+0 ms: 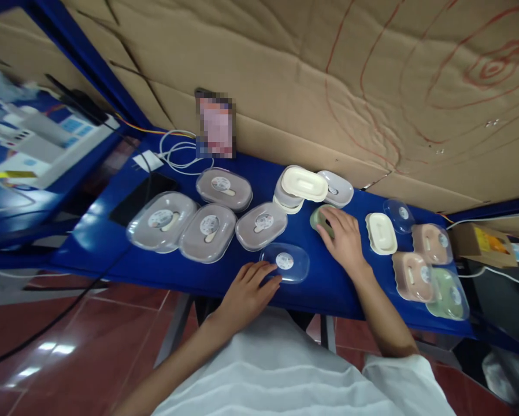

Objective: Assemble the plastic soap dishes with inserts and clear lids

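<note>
On a blue table (112,254), my left hand (248,289) rests with fingertips on a clear plastic lid (288,263) that lies flat and bears a round white sticker. My right hand (344,237) lies over a small green soap-dish base (318,219), fingers curled on it. Just behind stands a cream soap dish (300,185) stacked on another piece, with a grey lidded box (340,188) beside it. Whether the right hand grips the green base or only covers it is unclear.
Several grey lidded boxes (207,231) lie in a row at the left. A cream tray (381,234), a clear lid (399,215), pink boxes (413,274) and a green box (448,294) sit at the right. White cable (173,153), cardboard wall (329,75) behind, cardboard box (480,242) far right.
</note>
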Demonstrator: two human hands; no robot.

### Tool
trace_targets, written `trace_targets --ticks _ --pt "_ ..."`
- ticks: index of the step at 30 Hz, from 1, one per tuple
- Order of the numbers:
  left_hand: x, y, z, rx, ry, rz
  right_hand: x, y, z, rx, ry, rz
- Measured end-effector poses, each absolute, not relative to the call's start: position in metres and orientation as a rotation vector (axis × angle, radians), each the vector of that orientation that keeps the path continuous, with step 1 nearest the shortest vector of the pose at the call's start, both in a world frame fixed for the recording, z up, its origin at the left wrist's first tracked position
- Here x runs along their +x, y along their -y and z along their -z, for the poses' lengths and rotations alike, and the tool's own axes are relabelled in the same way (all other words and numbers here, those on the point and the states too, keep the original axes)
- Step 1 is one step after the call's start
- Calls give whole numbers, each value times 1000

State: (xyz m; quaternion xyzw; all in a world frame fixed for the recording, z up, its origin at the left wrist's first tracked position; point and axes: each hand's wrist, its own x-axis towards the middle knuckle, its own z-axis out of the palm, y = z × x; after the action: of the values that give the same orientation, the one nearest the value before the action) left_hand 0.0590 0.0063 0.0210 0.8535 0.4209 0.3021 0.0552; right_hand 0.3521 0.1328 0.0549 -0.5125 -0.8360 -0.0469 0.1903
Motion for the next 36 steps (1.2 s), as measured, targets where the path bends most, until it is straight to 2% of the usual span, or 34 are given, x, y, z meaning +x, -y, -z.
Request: trace_targets --ticks 5,8,13,17,20,23,28,36 --pt "58 1 -20 2565 -1369 -940 329 -191 -55 -1410 2332 185" --pt "58 1 -18 2577 -1364 -927 332 -192 -58 -1392 2282 177" --pt "49 7 -12 2570 -1379 -1014 357 -82 -64 -1267 2202 230" --pt "49 13 -9 2495 -1474 -1031 372 11 -48 -1414 2184 95" --pt "65 11 -14 2474 -1511 -1098 379 33 -37 -1479 2292 -74" --pt "90 -1 -23 2564 -1338 -1098 388 17 -32 -1481 2234 -138" --pt "121 -35 -34 2737 -1181 -738 403 -41 -33 -1648 2150 -42" --pt "123 -44 -31 2723 -1188 -729 423 -60 -40 -1523 2238 -10"
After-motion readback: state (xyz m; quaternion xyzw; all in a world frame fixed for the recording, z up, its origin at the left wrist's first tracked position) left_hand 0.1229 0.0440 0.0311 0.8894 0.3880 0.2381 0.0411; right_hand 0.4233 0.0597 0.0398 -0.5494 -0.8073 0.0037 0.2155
